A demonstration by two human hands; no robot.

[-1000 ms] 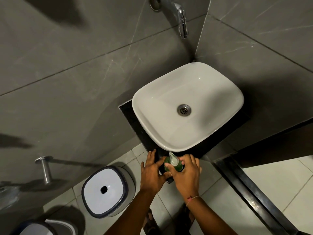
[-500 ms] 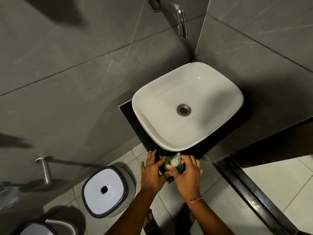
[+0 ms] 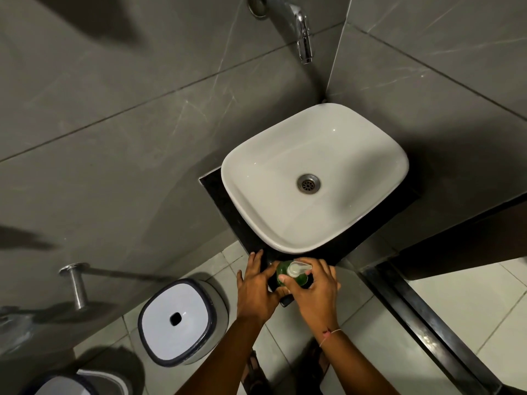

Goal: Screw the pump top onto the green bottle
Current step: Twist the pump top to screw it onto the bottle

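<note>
Presently the green bottle (image 3: 296,278) stands upright on the front corner of the dark tabletop (image 3: 225,201), just below the near rim of the white basin (image 3: 313,178). Its pump top (image 3: 297,269), pale and translucent, sits on the bottle's neck with the spout pointing to the right. Whether the thread is fully seated cannot be told from this view.

The right hand (image 3: 315,292) is closed around the pump top and the upper bottle: the thumb lies across the left side of the pump collar, and the fingers curl round the far right side. The left hand (image 3: 258,289) rests against the bottle's left flank with the thumb pressed to its lower side; its fingers are extended and spread flat on the tabletop edge, not wrapped round the bottle. A thin cord bracelet (image 3: 330,334) circles the right wrist.

The basin has a metal drain (image 3: 308,183) at its centre. A chrome tap (image 3: 302,29) projects from the grey tiled wall above it. To the left, on the pale tiled floor, stands a white-lidded bin (image 3: 176,322) with a dark rim and a small hole in the lid. A chrome wall peg (image 3: 75,283) is fixed to the wall further left. A dark threshold strip (image 3: 422,320) crosses the floor at right.
</note>
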